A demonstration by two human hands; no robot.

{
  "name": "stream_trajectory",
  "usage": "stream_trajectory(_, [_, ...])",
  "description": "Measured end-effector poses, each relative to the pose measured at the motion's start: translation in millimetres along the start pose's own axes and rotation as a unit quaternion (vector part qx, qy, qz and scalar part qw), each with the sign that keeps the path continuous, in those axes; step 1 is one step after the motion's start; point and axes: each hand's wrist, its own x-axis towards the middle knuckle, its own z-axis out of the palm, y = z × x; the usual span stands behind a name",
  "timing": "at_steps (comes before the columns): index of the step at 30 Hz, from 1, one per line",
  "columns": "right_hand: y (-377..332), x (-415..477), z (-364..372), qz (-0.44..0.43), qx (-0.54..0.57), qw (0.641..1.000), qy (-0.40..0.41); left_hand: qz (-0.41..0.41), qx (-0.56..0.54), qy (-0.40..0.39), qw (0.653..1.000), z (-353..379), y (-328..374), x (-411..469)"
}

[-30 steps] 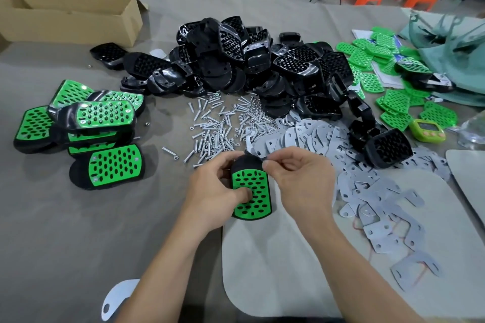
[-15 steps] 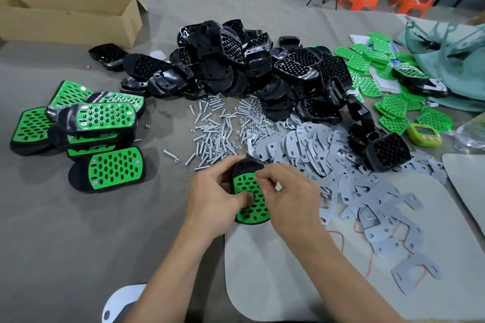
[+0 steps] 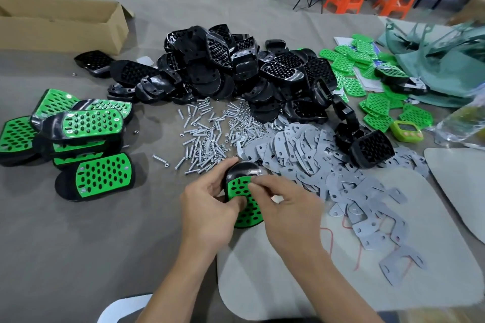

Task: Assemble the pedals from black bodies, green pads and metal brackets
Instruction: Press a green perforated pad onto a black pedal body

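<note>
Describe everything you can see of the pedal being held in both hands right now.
The pedal is a glossy black body with a rounded far end, topped by a green pad pierced with oval holes, both plastic-looking. It points away from the person, pad up. The left hand grips its left edge, thumb on the pad; the right hand curls fingertips onto its upper right corner. Loose bolts and grey brackets lie just beyond it.

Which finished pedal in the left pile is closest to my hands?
The flat pedal at the pile's front, green pad up; the others are stacked behind it, farther left.
</note>
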Motion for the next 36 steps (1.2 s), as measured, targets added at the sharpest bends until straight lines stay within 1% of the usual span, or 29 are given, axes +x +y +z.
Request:
stream_trajectory(2, [-3, 1, -11, 0.049, 0.074, 0.995, -0.038, 0.002, -0.002, -0.013, 1.000, -2, 1, 0])
stream_trajectory(5, [-3, 12, -22, 0.132, 0.173, 0.975, -0.039, 0.006, 0.005, -0.039, 0.999, -3, 4, -1])
stream_trajectory(6, [-2, 15, -24, 0.156, 0.191, 0.969, -0.035, 0.007, 0.006, -0.041, 0.999, -3, 5, -2])
stream_trajectory(7, [0, 17, -27, 0.169, 0.178, 0.969, -0.038, 0.007, 0.004, -0.039, 0.999, -2, 7, -3])
stream_trajectory(8, [2, 18, -29, 0.180, 0.147, 0.971, -0.061, 0.007, -0.001, -0.035, 0.999, -3, 8, -5])
stream_trajectory(9, [5, 18, -30, 0.190, 0.141, 0.966, -0.102, 0.007, -0.007, -0.030, 0.999, -3, 10, -6])
stream_trajectory(11, [9, 18, -32, 0.222, 0.200, 0.935, -0.192, 0.008, -0.013, -0.030, 0.999, -4, 10, -6])
stream_trajectory(12, [11, 17, -32, 0.229, 0.218, 0.923, -0.219, 0.009, -0.010, -0.035, 0.999, -4, 10, -6])
stream_trajectory(13, [13, 18, -33, 0.228, 0.223, 0.919, -0.233, 0.012, -0.007, -0.041, 0.999, -4, 10, -6])
stream_trajectory(16, [14, 19, -33, 0.230, 0.225, 0.921, -0.218, 0.016, 0.006, -0.049, 0.999, -4, 9, -4])
stream_trajectory(19, [14, 19, -27, 0.238, 0.208, 0.925, -0.210, 0.015, 0.009, -0.034, 0.999, -3, 7, -5])
stream_trajectory(22, [14, 19, -28, 0.275, 0.221, 0.914, -0.203, 0.024, 0.014, -0.020, 0.999, -2, 7, -9])
stream_trajectory(23, [13, 18, -29, 0.281, 0.204, 0.919, -0.185, 0.026, 0.014, -0.013, 0.999, -2, 7, -11])
stream_trajectory(24, [11, 16, -31, 0.269, 0.159, 0.937, -0.154, 0.027, 0.015, -0.005, 1.000, 0, 8, -12])
stream_trajectory(26, [5, 8, -32, 0.198, 0.037, 0.977, -0.069, 0.031, 0.020, 0.009, 0.999, 2, 11, -15])
stream_trajectory(27, [0, 4, -30, 0.153, -0.011, 0.987, -0.039, 0.033, 0.022, 0.014, 0.999, 4, 12, -16])
stream_trajectory(28, [-6, 1, -29, 0.116, -0.057, 0.991, -0.038, 0.034, 0.023, 0.019, 0.999, 5, 12, -17])
stream_trajectory(29, [-13, -1, -28, 0.084, -0.109, 0.989, -0.059, 0.032, 0.022, 0.025, 0.999, 6, 12, -18])
stream_trajectory(30, [-16, -1, -28, 0.063, -0.163, 0.981, -0.089, 0.031, 0.019, 0.029, 0.999, 6, 10, -18])
stream_trajectory(31, [-18, 1, -29, 0.062, -0.192, 0.972, -0.116, 0.030, 0.017, 0.030, 0.999, 7, 9, -19])
stream_trajectory(32, [-21, 4, -31, 0.084, -0.182, 0.970, -0.136, 0.031, 0.018, 0.031, 0.999, 6, 8, -19])
stream_trajectory(34, [-25, 9, -35, 0.136, -0.120, 0.971, -0.156, 0.035, 0.025, 0.031, 0.999, 7, 8, -20])
stream_trajectory(35, [-27, 9, -35, 0.141, -0.130, 0.970, -0.153, 0.035, 0.030, 0.030, 0.998, 7, 8, -21])
stream_trajectory(36, [-30, 7, -34, 0.116, -0.193, 0.964, -0.143, 0.034, 0.033, 0.029, 0.998, 8, 8, -22])
